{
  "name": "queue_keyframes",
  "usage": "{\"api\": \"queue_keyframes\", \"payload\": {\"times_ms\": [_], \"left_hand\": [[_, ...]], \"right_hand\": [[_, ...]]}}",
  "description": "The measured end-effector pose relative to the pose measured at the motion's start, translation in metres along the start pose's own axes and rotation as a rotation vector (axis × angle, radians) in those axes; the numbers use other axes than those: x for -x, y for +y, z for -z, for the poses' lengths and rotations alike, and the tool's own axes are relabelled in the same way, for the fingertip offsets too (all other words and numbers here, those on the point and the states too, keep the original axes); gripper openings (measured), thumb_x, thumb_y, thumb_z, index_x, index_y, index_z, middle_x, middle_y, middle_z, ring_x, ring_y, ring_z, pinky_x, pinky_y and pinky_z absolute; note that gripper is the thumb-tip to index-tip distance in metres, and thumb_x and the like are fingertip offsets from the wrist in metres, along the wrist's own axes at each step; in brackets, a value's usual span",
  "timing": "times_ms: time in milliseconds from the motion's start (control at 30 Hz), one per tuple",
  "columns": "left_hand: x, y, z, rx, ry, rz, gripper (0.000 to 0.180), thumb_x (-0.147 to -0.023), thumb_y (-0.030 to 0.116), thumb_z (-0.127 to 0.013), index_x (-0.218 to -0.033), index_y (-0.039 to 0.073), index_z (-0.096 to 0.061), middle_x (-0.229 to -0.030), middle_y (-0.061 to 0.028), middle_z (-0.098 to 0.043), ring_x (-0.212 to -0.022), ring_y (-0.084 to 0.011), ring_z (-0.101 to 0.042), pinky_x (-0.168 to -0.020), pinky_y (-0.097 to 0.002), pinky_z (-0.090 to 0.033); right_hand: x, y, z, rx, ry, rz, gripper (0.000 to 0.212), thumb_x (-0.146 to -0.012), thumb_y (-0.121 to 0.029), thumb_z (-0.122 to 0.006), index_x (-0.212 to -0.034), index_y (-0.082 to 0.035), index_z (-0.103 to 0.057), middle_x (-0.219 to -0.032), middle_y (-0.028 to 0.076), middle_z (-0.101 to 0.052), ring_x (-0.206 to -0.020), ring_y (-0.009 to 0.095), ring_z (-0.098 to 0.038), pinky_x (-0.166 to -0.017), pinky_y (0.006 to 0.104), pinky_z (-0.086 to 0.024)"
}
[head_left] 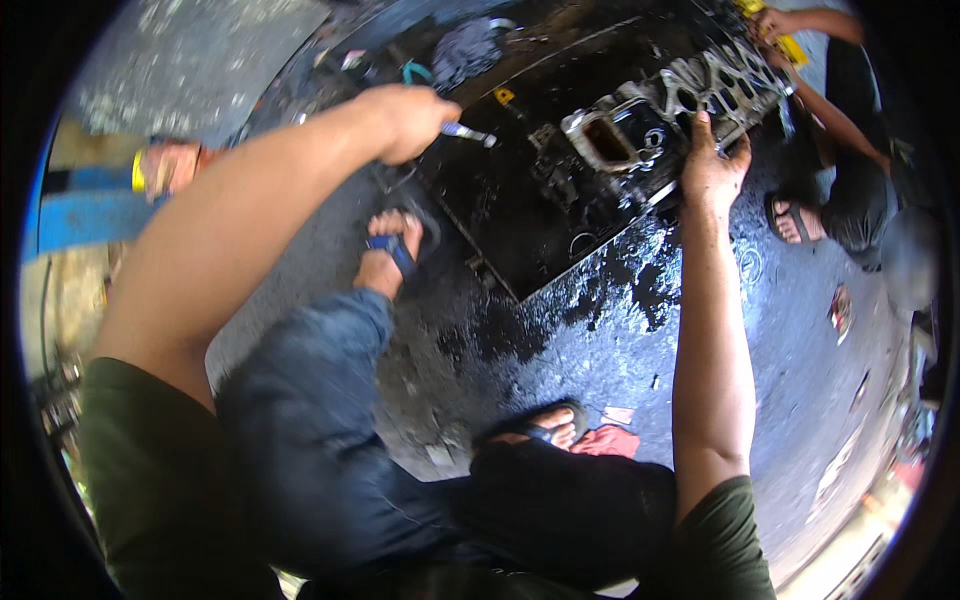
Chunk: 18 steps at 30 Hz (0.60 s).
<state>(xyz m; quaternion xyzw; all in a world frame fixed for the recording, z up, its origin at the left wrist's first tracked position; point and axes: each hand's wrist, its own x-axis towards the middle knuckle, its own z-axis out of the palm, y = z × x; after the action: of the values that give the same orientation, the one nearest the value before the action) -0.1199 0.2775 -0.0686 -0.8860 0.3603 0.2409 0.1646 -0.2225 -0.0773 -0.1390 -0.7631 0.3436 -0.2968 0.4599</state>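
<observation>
My left hand is closed around a hand tool with a blue and silver shaft; its far end points right, over a black oily tray. At the right, my right hand grips the near edge of a grey metal engine part, one digit lying on top and the others partly hidden. The part looks like a cylinder head, with a squarish opening at its left end and a row of ports toward the right. The tool and the part are apart.
A co-worker's hands are by a yellow object at the upper right. A dark rag lies at the tray's far side. Oil wets the floor along the tray. Near my foot lies a red cloth.
</observation>
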Motion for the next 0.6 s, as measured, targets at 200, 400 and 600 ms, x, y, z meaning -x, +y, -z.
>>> {"api": "queue_keyframes", "payload": {"times_ms": [200,400,600], "left_hand": [[-0.003,0.059,-0.013,0.338,-0.015,0.304,0.036,-0.09,0.012,-0.061,-0.125,0.013,-0.073,-0.127,-0.0135,-0.073,-0.12,-0.0339,-0.069,-0.097,-0.0446,-0.058],[-0.008,0.164,-0.128,1.18,0.103,0.739,0.047,-0.102,0.014,-0.048,-0.148,0.012,-0.055,-0.133,-0.0225,-0.066,-0.12,-0.0416,-0.067,-0.097,-0.0519,-0.058],[0.014,0.218,-0.118,1.917,0.369,0.709,0.051,-0.1,0.004,-0.044,-0.151,0.005,-0.048,-0.121,-0.0272,-0.068,-0.106,-0.0334,-0.071,-0.097,-0.0453,-0.054]], "right_hand": [[-0.014,0.012,-0.007,-0.314,-0.097,-0.001,0.092,-0.088,-0.04,-0.086,-0.152,0.007,-0.041,-0.139,0.022,-0.063,-0.121,0.027,-0.063,-0.107,0.0378,-0.049],[-0.009,0.002,0.006,-0.338,-0.194,-0.111,0.091,-0.097,-0.042,-0.077,-0.159,0.003,-0.029,-0.147,0.021,-0.055,-0.123,0.028,-0.061,-0.105,0.039,-0.051],[-0.004,-0.011,0.017,-0.069,-0.244,-0.025,0.081,-0.103,-0.049,-0.065,-0.156,0.005,-0.036,-0.146,0.02,-0.057,-0.124,0.026,-0.06,-0.102,0.0378,-0.05]]}}
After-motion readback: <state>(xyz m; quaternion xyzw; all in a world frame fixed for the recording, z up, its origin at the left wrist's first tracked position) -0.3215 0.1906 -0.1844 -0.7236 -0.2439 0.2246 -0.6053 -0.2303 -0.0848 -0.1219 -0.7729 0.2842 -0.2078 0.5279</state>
